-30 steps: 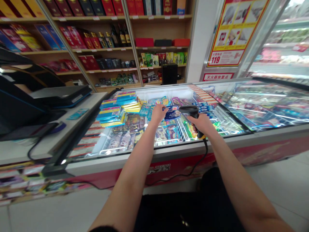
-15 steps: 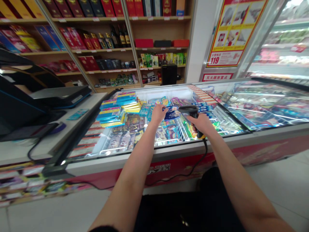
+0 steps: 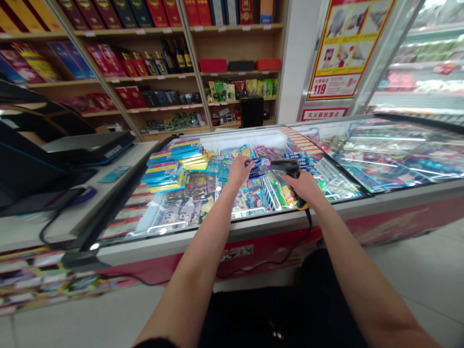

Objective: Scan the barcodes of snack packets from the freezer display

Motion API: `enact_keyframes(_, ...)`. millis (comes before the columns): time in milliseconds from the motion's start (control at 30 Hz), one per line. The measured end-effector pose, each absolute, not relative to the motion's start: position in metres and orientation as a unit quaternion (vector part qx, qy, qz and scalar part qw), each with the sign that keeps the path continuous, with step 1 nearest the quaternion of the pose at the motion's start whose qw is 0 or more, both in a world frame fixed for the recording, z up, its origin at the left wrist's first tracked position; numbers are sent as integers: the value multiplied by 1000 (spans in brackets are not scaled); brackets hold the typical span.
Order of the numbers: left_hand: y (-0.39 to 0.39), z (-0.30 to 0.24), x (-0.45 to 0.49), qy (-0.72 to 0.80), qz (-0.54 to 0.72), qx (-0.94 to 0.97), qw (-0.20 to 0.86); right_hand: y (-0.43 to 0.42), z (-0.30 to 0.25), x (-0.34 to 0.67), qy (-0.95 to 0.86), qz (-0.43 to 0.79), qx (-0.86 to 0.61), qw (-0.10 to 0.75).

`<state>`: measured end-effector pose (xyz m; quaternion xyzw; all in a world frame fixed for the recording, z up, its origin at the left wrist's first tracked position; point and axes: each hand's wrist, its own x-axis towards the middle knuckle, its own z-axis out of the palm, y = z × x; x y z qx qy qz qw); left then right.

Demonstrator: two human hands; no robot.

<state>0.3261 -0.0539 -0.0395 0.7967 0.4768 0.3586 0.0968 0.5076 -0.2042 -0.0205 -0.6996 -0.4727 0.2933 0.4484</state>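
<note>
My right hand [image 3: 304, 187] is wrapped round the handle of a black barcode scanner [image 3: 285, 166] with yellow at its base. The scanner's head points left, toward my left hand [image 3: 239, 170]. The fingers of my left hand are closed on the left end of a dark-blue packet [image 3: 258, 162], one of a small pile on the freezer's glass top. More blue packets [image 3: 306, 160] lie in a row behind the scanner. Just left of my left hand are teal packets [image 3: 219, 166], and beyond them stacked blue-and-yellow packets [image 3: 165, 175].
The chest freezer [image 3: 145, 241] has frozen goods in wire baskets under its glass. The scanner's black cable [image 3: 290, 253] hangs along its front. At the left a counter [image 3: 97, 193] bears a black machine and a teal packet [image 3: 114, 174]. Shelves of boxes and bottles [image 3: 177, 55] stand behind.
The view has shifted very slightly. Both hands hold nearly the same place, the left on the dark-blue packet and the right on the scanner.
</note>
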Motion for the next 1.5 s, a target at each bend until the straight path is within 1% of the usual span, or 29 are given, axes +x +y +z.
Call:
enact_keyframes(167, -77, -37, 365, 403, 365, 834, 92, -217, -18, 531, -444, 282, -702, 481)
enact_keyframes(300, -94, -39, 405, 369, 337, 862, 80, -227, -21, 562, -406, 265, -705, 517)
enact_keyframes(433, -101, -44, 443, 362, 317, 875, 60, -237, -21, 587, -364, 264, -702, 553)
enact_keyframes(600, -99, -50, 477, 378, 311, 872, 32, -246, -24, 606, -352, 264, -690, 575)
enact_keyframes(867, -99, -57, 495, 420, 316, 850, -23, -249, -34, 630, -349, 271, -686, 578)
enact_keyframes(1067, -100, -56, 490, 411, 291, 863, -48, -244, -40, 628, -353, 282, -686, 570)
enact_keyframes(1167, -99, -56, 488, 411, 287, 864, -43, -241, -40, 623, -357, 284, -685, 568)
enact_keyframes(1367, -98, -54, 476, 416, 307, 856, 5, -238, -34, 611, -358, 283, -700, 549)
enact_keyframes(1500, -95, -50, 455, 438, 319, 841, 2, -236, -30, 599, -378, 291, -700, 531)
